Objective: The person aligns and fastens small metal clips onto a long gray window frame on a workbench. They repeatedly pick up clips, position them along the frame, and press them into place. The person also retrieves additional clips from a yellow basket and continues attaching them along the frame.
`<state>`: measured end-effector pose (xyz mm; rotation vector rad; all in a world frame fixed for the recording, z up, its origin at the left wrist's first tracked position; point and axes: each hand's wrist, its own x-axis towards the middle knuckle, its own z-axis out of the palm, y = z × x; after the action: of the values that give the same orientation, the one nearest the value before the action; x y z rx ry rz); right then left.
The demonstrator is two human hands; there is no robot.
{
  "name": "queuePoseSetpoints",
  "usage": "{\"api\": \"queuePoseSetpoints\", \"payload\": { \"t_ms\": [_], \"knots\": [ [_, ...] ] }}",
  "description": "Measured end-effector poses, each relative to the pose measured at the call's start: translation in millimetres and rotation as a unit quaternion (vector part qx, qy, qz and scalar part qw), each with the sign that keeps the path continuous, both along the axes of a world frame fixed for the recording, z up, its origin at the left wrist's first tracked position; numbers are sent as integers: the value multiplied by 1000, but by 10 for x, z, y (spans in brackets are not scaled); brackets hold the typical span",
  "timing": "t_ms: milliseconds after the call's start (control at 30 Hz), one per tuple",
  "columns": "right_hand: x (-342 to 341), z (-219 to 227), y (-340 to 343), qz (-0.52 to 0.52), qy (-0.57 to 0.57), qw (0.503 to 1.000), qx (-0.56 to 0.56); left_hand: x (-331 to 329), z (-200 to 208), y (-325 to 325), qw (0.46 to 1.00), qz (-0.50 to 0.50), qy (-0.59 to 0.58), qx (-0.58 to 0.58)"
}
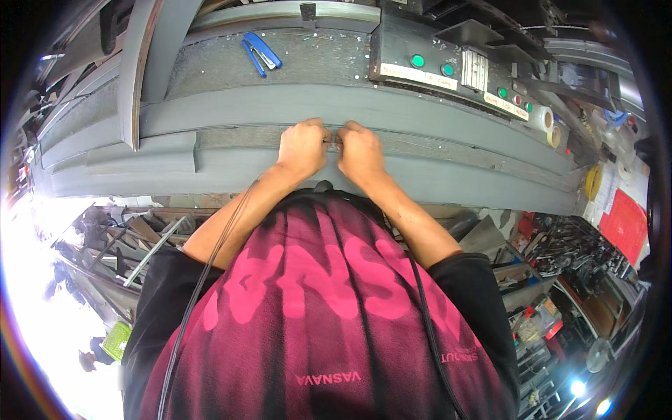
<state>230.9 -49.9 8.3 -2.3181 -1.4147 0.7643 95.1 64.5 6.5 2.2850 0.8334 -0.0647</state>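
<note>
My left hand (303, 148) and my right hand (360, 154) are side by side over the middle of the bench, knuckles nearly touching. Both have their fingers curled in a pinch. Something tiny shows between the fingertips, too small to name. Beneath them run two long grey strips, a far strip (252, 105) and a near strip (241, 168), with a gap of speckled bench surface between. A shorter grey piece (150, 154) lies across the near strip at the left.
Beyond the far strip lies a blue stapler (262, 54). A dark control box (413, 66) with green buttons stands at the back right. Upright grey panels (140, 70) rise at the left. Tape rolls (546, 119) and a red sheet (623, 227) are at the right.
</note>
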Motion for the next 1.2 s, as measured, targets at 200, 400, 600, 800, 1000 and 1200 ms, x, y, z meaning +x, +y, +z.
{"api": "queuePoseSetpoints", "payload": {
  "t_ms": [200,400,600,800,1000,1200],
  "knots": [
    [-16,89,26,0,-3,1000,-31,46,-11,-89,1000,24,15,11],
    [75,-7,52,-17,1,1000,13,64,13,-15,999,38,7,-4],
    [131,15,42,-14,9,1000,-9,60,53,58,999,31,9,-17],
    [128,43,23,-30,24,999,-3,94,68,55,999,33,27,-18],
    [133,37,44,-38,21,999,-14,146,102,-1,998,44,53,-11],
    [49,65,93,-48,0,997,-55,181,107,-39,997,40,68,-11]
  ]
}}
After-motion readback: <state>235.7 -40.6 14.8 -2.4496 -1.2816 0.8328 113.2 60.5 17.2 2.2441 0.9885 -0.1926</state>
